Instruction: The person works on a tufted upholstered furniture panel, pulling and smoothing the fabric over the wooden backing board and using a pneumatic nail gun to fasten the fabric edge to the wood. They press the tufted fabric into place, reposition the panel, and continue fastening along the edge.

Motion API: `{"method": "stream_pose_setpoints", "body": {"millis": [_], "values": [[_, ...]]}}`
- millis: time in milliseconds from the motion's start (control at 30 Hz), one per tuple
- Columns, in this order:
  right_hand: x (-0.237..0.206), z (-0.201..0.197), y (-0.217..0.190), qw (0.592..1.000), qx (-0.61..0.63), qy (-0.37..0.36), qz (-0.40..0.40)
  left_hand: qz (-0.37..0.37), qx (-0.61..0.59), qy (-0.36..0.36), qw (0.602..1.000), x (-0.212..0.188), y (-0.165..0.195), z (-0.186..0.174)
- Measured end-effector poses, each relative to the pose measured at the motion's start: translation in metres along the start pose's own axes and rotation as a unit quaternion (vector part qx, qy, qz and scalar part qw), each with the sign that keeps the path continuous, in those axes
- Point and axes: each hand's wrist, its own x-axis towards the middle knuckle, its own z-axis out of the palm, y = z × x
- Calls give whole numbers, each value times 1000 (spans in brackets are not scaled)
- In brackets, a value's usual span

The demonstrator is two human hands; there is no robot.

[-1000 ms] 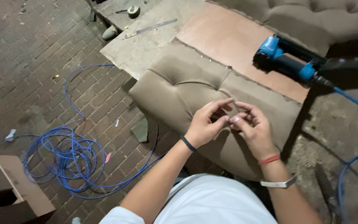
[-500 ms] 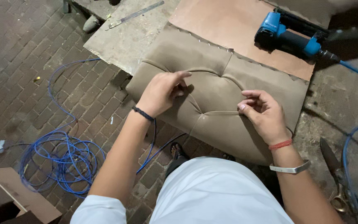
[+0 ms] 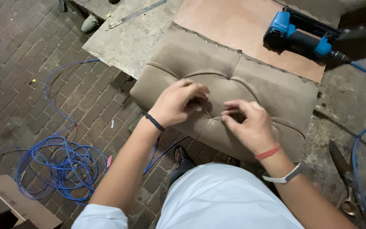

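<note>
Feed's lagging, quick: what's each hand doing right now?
Left hand: fingers curled, pressing the cushion; grip unclear.
Right hand: fingertips pinched at the cushion's tuft; what it holds cannot be told.

The person wears a white short-sleeved shirt (image 3: 229,199), its sleeve ends showing at both upper arms, the cloth plain and lightly creased. The left hand (image 3: 176,104) has a thin black band (image 3: 154,122) round the wrist. The right hand (image 3: 250,125) has a thin red-orange band (image 3: 267,152) round the wrist, and further up the forearm sits a white strap (image 3: 282,176), smooth and flat, like a watch or fitness band. Both forearms are bare. Below the shirt's hem a dark sandal (image 3: 182,156) shows on one foot.
</note>
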Motion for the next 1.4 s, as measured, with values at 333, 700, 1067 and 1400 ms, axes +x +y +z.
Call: {"method": "stream_pose_setpoints", "body": {"millis": [333,700,1067,1400], "values": [[-7,33,-13,980,-165,86,-66,54,45,-71,995,15,-20,26],[-2,58,-15,982,-153,105,23,-38,-111,-27,993,13,-28,20],[-5,60,-29,976,-158,148,4,-51,-26,-49,997,15,-73,-35],[6,54,-36,982,-149,95,60,76,124,-110,983,32,-86,-26]]}}
